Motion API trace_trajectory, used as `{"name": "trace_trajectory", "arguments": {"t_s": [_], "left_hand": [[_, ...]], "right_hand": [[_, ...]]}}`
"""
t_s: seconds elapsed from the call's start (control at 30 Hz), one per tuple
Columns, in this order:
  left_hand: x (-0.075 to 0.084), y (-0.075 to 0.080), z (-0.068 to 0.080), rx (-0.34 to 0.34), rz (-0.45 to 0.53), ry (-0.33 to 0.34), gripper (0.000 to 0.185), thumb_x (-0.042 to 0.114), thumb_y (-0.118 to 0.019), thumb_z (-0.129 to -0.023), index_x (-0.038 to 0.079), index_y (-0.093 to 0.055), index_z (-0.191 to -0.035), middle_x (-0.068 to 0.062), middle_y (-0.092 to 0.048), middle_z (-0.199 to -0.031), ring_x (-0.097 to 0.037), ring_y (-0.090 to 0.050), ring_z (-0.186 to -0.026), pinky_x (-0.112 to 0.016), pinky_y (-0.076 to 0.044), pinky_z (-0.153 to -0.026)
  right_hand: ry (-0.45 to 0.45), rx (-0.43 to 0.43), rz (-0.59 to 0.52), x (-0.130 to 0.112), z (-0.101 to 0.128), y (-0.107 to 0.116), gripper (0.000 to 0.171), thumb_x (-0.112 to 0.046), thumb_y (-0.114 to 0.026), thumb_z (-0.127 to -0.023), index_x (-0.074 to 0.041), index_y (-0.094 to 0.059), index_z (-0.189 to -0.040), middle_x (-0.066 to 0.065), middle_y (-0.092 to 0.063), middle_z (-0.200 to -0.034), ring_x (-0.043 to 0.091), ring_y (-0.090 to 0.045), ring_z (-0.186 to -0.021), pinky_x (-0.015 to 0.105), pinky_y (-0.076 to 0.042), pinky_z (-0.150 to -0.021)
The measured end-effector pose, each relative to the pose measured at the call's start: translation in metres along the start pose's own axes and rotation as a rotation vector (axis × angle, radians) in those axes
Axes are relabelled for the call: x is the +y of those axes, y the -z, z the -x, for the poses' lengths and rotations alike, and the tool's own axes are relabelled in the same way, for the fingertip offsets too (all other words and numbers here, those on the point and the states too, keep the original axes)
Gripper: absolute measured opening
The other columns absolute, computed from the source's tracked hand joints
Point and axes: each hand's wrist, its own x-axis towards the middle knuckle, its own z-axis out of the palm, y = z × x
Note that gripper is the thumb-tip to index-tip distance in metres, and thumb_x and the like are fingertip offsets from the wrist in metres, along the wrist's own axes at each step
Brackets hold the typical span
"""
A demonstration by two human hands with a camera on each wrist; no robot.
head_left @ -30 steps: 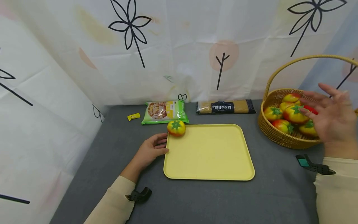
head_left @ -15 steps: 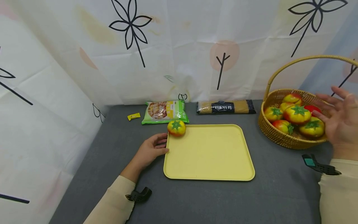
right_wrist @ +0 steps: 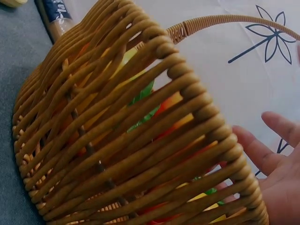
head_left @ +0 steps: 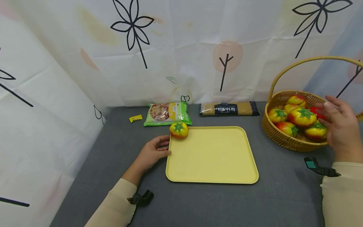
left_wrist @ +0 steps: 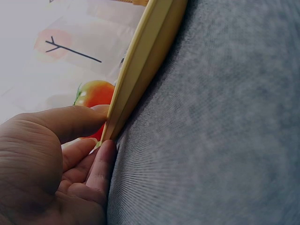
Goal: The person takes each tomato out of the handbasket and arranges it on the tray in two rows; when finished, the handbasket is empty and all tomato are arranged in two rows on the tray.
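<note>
My left hand point(head_left: 154, 152) pinches the left rim of a yellow tray point(head_left: 212, 157); in the left wrist view the thumb lies at the rim's upper edge and a fingertip at its underside. A yellow-red toy tomato point(head_left: 179, 130) with a green calyx sits at the tray's far left corner. My right hand point(head_left: 341, 126) hovers over the right side of a wicker basket point(head_left: 292, 143), fingers partly reaching inside with nothing seen in them. Several similar tomatoes point(head_left: 302, 117) and a red item point(head_left: 317, 112) lie in the basket. The hand partly hides the red item.
Behind the tray lie a green food packet point(head_left: 167, 113), a small yellow wrapper point(head_left: 135, 118) and a pack of pasta point(head_left: 229, 108). The basket's tall handle point(head_left: 312, 58) arches over its opening. A printed cloth point(head_left: 181, 47) hangs behind the grey table point(head_left: 210, 205).
My right hand first shifts right, off the middle of the basket, then dips slightly lower with its fingers bending inward. My left hand, the tray and the tomato on it stay put.
</note>
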Motion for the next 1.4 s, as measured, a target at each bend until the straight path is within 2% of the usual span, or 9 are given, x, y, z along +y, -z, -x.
{"name": "trace_trajectory", "arguments": {"t_s": [0.13, 0.23, 0.3, 0.43, 0.53, 0.67, 0.83, 1.1, 1.4], "left_hand": [[0.001, 0.000, 0.000, 0.004, -0.006, 0.006, 0.068, 0.001, -0.081, -0.098, -0.002, -0.051, -0.159, -0.022, -0.056, -0.154, -0.037, -0.059, -0.138, -0.040, -0.054, -0.110], [0.001, -0.001, 0.001, 0.005, -0.012, 0.009, 0.068, 0.001, -0.081, -0.098, -0.002, -0.051, -0.159, -0.022, -0.056, -0.154, -0.037, -0.059, -0.138, -0.039, -0.054, -0.109], [0.002, -0.001, 0.000, 0.004, -0.013, 0.009, 0.068, 0.002, -0.081, -0.098, -0.002, -0.052, -0.159, -0.022, -0.056, -0.153, -0.037, -0.059, -0.137, -0.039, -0.054, -0.109], [0.002, -0.001, 0.000, -0.001, -0.006, 0.008, 0.067, 0.002, -0.081, -0.098, -0.003, -0.051, -0.159, -0.023, -0.056, -0.153, -0.038, -0.059, -0.138, -0.039, -0.054, -0.110], [0.001, -0.001, 0.000, -0.003, 0.001, 0.007, 0.067, 0.001, -0.080, -0.098, -0.003, -0.051, -0.158, -0.024, -0.056, -0.153, -0.039, -0.059, -0.138, -0.039, -0.053, -0.110], [0.001, -0.001, 0.000, -0.001, -0.005, 0.009, 0.067, 0.001, -0.080, -0.098, -0.003, -0.051, -0.158, -0.023, -0.056, -0.153, -0.038, -0.059, -0.138, -0.040, -0.054, -0.110], [0.002, -0.002, 0.000, 0.010, -0.013, 0.026, 0.067, 0.001, -0.082, -0.097, 0.001, -0.054, -0.158, -0.019, -0.058, -0.152, -0.035, -0.060, -0.137, -0.039, -0.054, -0.110], [0.001, -0.002, 0.000, 0.008, -0.017, 0.024, 0.068, 0.002, -0.082, -0.097, 0.002, -0.054, -0.158, -0.018, -0.058, -0.152, -0.034, -0.060, -0.137, -0.041, -0.053, -0.111], [0.002, -0.001, 0.001, 0.005, -0.013, 0.022, 0.068, 0.002, -0.082, -0.097, 0.001, -0.053, -0.159, -0.019, -0.058, -0.152, -0.034, -0.060, -0.137, -0.040, -0.054, -0.110]], "right_hand": [[-0.029, -0.064, 0.252, 0.001, 0.000, 0.000, 0.065, -0.026, -0.060, -0.114, -0.021, -0.032, -0.173, -0.008, -0.050, -0.145, 0.015, -0.045, -0.136, 0.017, -0.030, -0.113], [-0.061, -0.156, 0.414, 0.001, 0.001, 0.001, 0.077, -0.032, -0.062, -0.113, -0.027, -0.020, -0.177, 0.010, -0.043, -0.163, 0.032, -0.031, -0.154, 0.037, -0.020, -0.129], [-0.074, -0.211, 0.480, 0.001, -0.001, 0.001, 0.085, -0.035, -0.067, -0.110, -0.028, -0.015, -0.177, 0.022, -0.029, -0.172, 0.043, -0.022, -0.158, 0.051, -0.018, -0.131], [-0.089, -0.282, 0.559, 0.001, -0.005, -0.001, 0.091, -0.040, -0.071, -0.107, -0.018, -0.016, -0.177, 0.031, -0.019, -0.174, 0.059, -0.023, -0.153, 0.067, -0.024, -0.125], [-0.094, -0.314, 0.632, 0.001, -0.008, -0.003, 0.090, -0.043, -0.069, -0.108, -0.008, -0.019, -0.175, 0.035, -0.021, -0.172, 0.061, -0.032, -0.145, 0.062, -0.043, -0.109], [-0.066, -0.330, 0.711, 0.001, -0.009, -0.004, 0.086, -0.041, -0.065, -0.110, 0.002, -0.023, -0.171, 0.041, -0.026, -0.165, 0.062, -0.038, -0.136, 0.061, -0.045, -0.094], [-0.062, -0.317, 0.755, 0.000, -0.009, -0.006, 0.081, -0.039, -0.064, -0.111, 0.006, -0.027, -0.168, 0.043, -0.024, -0.165, 0.067, -0.032, -0.137, 0.083, -0.030, -0.109], [-0.083, -0.303, 0.766, -0.002, -0.008, -0.008, 0.084, -0.041, -0.064, -0.111, 0.004, -0.024, -0.170, 0.043, -0.025, -0.165, 0.069, -0.032, -0.139, 0.084, -0.028, -0.110], [-0.072, -0.242, 0.652, -0.003, -0.007, -0.007, 0.084, -0.038, -0.064, -0.110, 0.000, -0.022, -0.172, 0.034, -0.021, -0.172, 0.063, -0.031, -0.146, 0.078, -0.026, -0.118]]}}
